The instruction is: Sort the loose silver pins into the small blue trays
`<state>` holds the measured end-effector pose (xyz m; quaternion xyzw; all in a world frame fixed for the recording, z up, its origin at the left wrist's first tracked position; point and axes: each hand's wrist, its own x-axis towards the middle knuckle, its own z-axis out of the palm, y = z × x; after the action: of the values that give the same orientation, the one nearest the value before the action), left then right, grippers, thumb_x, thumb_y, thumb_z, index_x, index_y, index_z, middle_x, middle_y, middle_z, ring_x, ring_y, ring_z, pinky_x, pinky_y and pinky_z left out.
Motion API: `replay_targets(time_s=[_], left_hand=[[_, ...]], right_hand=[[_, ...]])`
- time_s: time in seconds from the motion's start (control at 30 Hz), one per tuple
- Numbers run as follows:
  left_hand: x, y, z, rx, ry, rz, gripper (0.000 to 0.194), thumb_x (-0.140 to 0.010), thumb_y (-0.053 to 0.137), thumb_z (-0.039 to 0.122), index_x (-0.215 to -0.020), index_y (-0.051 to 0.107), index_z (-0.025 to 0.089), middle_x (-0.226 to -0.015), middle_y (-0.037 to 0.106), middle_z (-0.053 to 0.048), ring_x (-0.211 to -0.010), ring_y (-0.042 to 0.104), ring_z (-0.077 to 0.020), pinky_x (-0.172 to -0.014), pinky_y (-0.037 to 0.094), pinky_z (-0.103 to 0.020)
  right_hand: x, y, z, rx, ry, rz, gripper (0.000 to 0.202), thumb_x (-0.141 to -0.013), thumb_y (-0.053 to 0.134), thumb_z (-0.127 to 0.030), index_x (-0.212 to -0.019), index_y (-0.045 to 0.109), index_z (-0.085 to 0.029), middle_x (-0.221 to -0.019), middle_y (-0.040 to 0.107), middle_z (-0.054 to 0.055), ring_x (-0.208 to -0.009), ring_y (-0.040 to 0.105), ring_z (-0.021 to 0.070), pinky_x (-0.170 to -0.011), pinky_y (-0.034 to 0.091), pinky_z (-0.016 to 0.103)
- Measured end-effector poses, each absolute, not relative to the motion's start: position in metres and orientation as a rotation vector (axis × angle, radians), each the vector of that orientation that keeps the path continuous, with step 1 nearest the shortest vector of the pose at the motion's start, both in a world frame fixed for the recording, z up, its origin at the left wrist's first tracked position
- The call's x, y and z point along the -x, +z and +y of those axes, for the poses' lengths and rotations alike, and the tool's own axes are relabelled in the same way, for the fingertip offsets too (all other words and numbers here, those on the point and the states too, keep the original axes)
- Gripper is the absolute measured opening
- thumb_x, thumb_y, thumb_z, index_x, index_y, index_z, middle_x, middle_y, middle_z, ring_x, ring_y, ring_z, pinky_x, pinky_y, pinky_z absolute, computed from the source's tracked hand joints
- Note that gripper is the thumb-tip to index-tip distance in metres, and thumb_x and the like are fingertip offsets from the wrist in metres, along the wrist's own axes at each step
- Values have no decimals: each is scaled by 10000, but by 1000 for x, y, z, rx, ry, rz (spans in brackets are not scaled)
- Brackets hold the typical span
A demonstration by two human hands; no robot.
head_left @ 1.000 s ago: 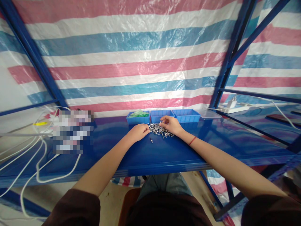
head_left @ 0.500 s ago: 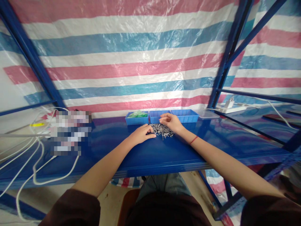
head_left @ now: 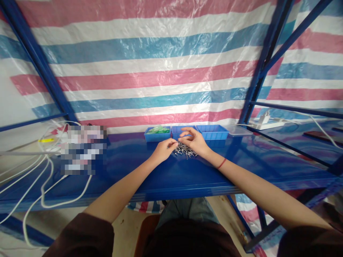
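A loose pile of small, thin metal pieces [head_left: 187, 152], like rivets or screws, lies on the blue table. At the pile's left edge, my left hand [head_left: 163, 150] has thumb and fingertips pressed together; anything in that pinch is too small to make out. My right hand [head_left: 196, 141] hovers over the pile's right part, thumb and index finger brought together by the left fingertips, other fingers stretched out. What it pinches cannot be made out. Behind the hands stand a blue bin [head_left: 157, 135] of green plastic pieces, a middle blue bin [head_left: 175, 132] partly covered by my right hand, and a right blue bin [head_left: 214, 132].
A clear plastic lid or tray [head_left: 238, 130] lies right of the bins. White cables [head_left: 44, 185] run over the table's left side, near a blurred-out patch [head_left: 83, 148]. A white power strip [head_left: 268, 123] sits at the right. Blue frame posts [head_left: 255, 78] rise behind.
My left hand has moved slightly right and closed its thumb and fingers into a pinch. My right thumb and index finger have come down and left to meet the left fingertips.
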<state>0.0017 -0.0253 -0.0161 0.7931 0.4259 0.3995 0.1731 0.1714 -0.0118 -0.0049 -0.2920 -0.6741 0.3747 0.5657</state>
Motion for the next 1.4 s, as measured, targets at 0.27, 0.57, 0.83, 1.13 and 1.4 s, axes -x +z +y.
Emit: replay_targets(time_s=[0.27,0.57,0.83,1.13,1.4], left_hand=[[-2,-15,-27,-2211,1174,1169,250,-829,501,362,-898,618,152,-844,672,-31,-779,609,-152,-748,456,-262],[0,-13,-23,-2253,1356,1208,164,-794,561,303,-867,622,170,-856,625,-28,-775,592,-137,-716,474,-258],[2,-9,-26,-2273,1493,1245,142,-769,602,310,-819,617,177,-853,582,-14,-672,561,-99,-669,470,-241],[1,-10,-25,-2259,1348,1252,293,-802,554,372,-1007,583,165,-795,613,-21,-713,571,-129,-704,465,-259],[8,-13,-26,-2560,1038,1228,265,-848,475,370,-932,638,180,-797,610,-27,-709,564,-136,-716,436,-267]], right_hand=[[-172,-8,-10,720,683,-1759,237,-726,629,-382,-765,595,-151,-709,600,23,-663,546,119,-659,447,269],[-173,-10,-10,652,588,-1862,205,-767,589,-346,-824,623,-152,-737,624,30,-676,556,127,-650,448,260],[-178,-10,-7,768,464,-1967,253,-790,549,-378,-822,653,-150,-747,645,46,-661,565,140,-619,448,266],[-179,-14,1,824,546,-1963,248,-791,507,-365,-755,638,-158,-718,633,25,-665,550,142,-641,434,277],[-193,-7,15,1007,769,-1425,205,-701,550,-369,-706,591,-168,-634,560,11,-527,492,109,-452,367,225]])
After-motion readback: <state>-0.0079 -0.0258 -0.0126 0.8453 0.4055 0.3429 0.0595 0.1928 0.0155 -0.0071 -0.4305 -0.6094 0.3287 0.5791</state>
